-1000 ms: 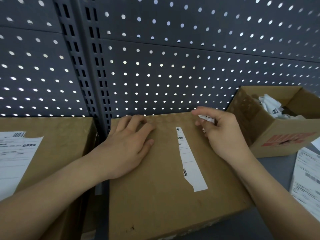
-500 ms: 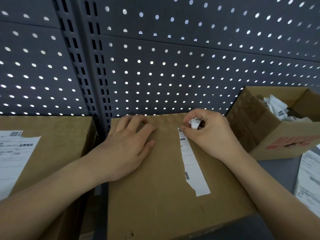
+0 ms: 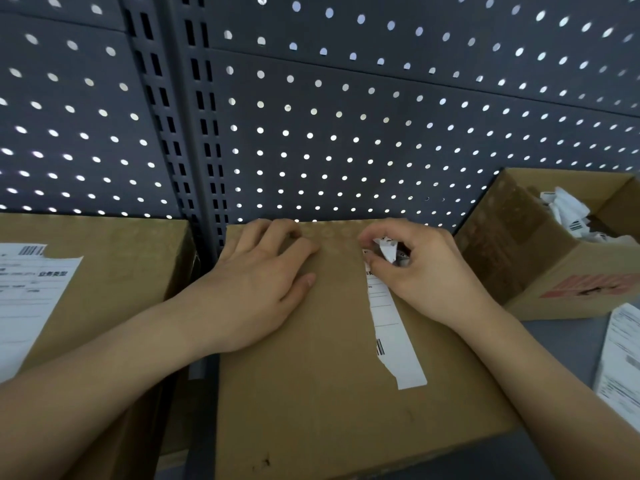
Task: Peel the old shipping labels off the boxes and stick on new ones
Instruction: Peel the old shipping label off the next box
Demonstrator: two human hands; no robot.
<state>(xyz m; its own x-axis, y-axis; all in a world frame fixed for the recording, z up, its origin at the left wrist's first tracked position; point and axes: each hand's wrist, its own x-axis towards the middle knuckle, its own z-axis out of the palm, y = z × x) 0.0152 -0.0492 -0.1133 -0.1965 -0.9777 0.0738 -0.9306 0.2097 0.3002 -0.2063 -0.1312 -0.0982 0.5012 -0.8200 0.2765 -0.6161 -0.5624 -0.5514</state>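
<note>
A closed cardboard box (image 3: pixel 311 393) sits in front of me with a torn strip of old white label (image 3: pixel 391 337) left down its top. My left hand (image 3: pixel 256 289) lies flat on the box's far left part, fingers spread. My right hand (image 3: pixel 419 271) is at the strip's far end, pinching a crumpled bit of peeled label (image 3: pixel 388 249) between thumb and fingertips. A second box (image 3: pixel 114 271) on the left carries a whole white label (image 3: pixel 24 299).
An open cardboard box (image 3: pixel 554 271) at the right holds crumpled label scraps (image 3: pixel 568 211). Loose label sheets (image 3: pixel 623 358) lie on the grey surface at the right edge. A dark pegboard wall (image 3: pixel 346 133) rises right behind the boxes.
My right hand came back from the right to the far end of the strip and now pinches a curled piece of label there. The left hand stayed put.
</note>
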